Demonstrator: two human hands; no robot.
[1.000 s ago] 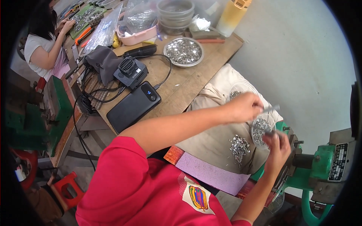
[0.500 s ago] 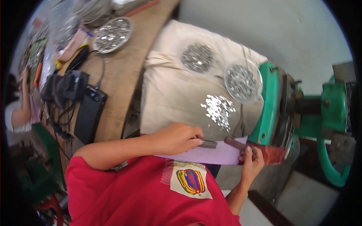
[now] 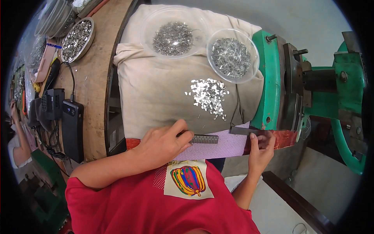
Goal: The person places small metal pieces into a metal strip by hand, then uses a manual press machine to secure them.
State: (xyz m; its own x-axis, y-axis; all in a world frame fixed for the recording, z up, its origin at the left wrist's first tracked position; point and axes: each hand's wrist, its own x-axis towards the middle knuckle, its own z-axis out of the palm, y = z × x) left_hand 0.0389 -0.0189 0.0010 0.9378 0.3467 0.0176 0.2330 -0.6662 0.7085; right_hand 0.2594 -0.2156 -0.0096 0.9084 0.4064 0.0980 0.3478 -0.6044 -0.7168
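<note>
Beige cloth (image 3: 156, 97) covers centre frame. Left hand (image 3: 163, 144) grips a toothed metal strip (image 3: 204, 139); right hand (image 3: 261, 148) pinches a dark flat bar (image 3: 241, 130), lower right.

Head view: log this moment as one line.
left hand: holds flat grey metal strip | right hand: touches dark metal bar | heap of small silver metal pieces: on beige cloth
</note>
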